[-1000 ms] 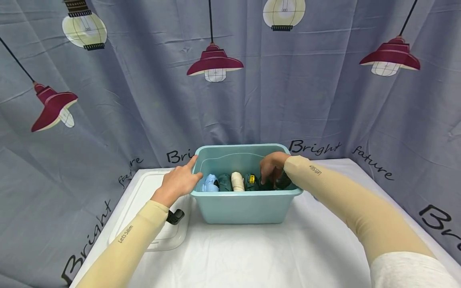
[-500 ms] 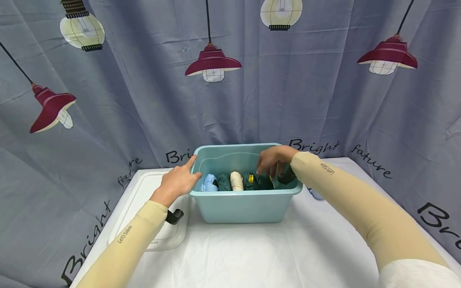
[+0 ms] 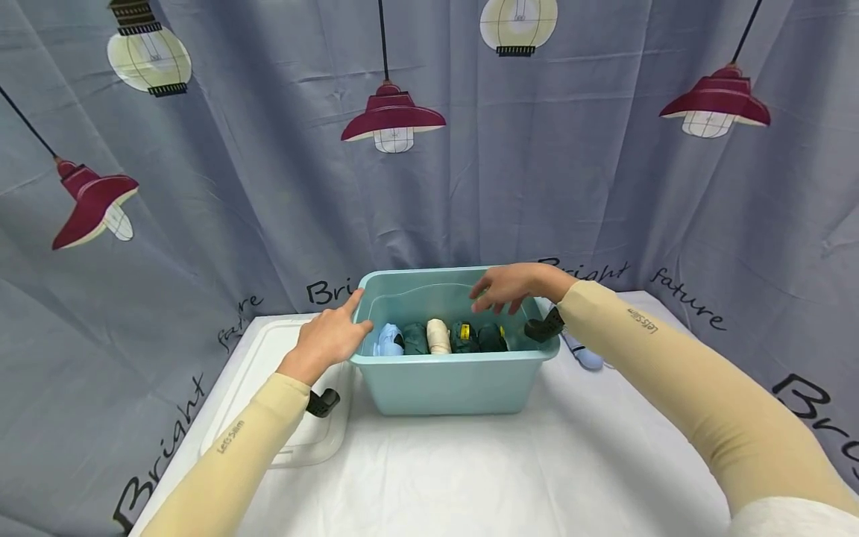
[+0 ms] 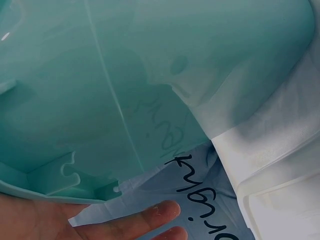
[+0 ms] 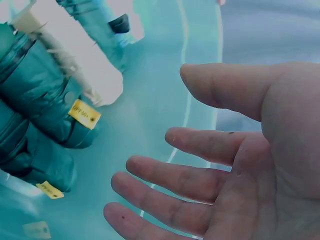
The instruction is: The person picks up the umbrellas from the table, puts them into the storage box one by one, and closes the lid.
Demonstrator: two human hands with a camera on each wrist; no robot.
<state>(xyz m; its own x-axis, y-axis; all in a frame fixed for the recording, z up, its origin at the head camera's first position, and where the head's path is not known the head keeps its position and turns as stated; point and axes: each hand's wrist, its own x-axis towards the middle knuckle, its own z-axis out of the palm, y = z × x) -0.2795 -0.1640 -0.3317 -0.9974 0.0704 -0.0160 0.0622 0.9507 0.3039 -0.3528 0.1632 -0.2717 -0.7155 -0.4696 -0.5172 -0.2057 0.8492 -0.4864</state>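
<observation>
A teal plastic bin [image 3: 446, 388] stands on the table. Inside it, side by side, lie a light blue folded umbrella [image 3: 388, 341], a white folded umbrella [image 3: 439, 337] and several dark green folded umbrellas [image 3: 464, 338], two of them with yellow tags. My left hand [image 3: 332, 334] rests at the bin's left rim, its forefinger straight; in the left wrist view its fingers lie outside the wall. Above the bin's right part is my right hand [image 3: 513, 286], empty; the right wrist view shows its fingers [image 5: 172, 180] spread and relaxed, apart from the umbrellas.
A white lid [image 3: 312, 440] lies flat to the left of the bin, partly under my left arm. Right of the bin is a light blue rounded thing [image 3: 589, 359], partly hidden by the bin and my sleeve. A grey-blue curtain [image 3: 429, 209] hangs behind the table.
My right hand has come up out of the bin and moved slightly back, leaving a dark green umbrella at the row's right end. The left hand stays at the rim.
</observation>
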